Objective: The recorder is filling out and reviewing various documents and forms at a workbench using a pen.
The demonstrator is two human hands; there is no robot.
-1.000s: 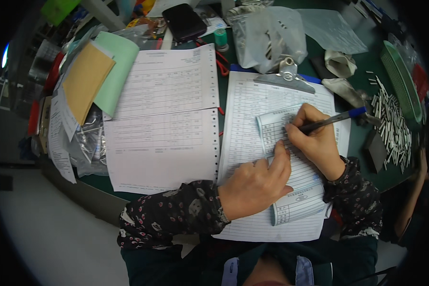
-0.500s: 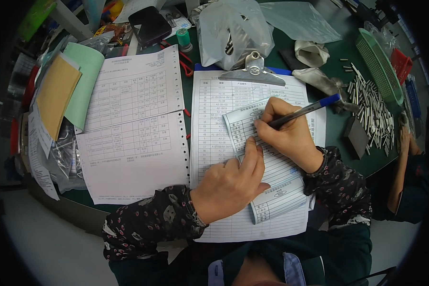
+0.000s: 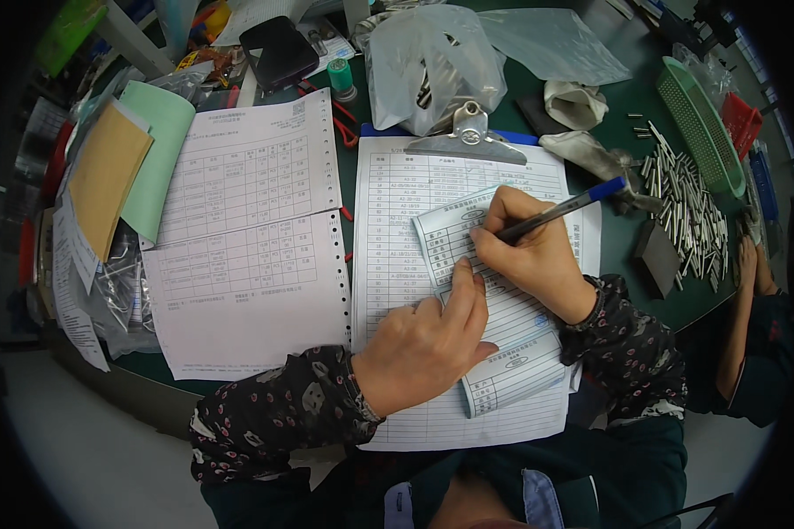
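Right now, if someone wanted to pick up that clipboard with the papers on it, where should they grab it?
Probably by the metal clip at the far end of the clipboard, coming from the top edge. It stands proud of the flat sheets and is uncovered, while the left hand and the right hand with the pen press on the lower papers.

The right hand (image 3: 531, 251) grips a blue-capped pen (image 3: 560, 211), its tip on a small slip (image 3: 494, 300) lying across a printed form (image 3: 397, 203) on a clipboard (image 3: 464, 137). The left hand (image 3: 428, 339) presses flat on the slip, fingers touching its left edge. Two more sheets (image 3: 247, 229) lie to the left on the green table (image 3: 617, 238). A pile of metal pins (image 3: 684, 216) lies to the right, beside a green basket (image 3: 701, 119). A plastic bag (image 3: 432, 62) sits behind the clipboard.
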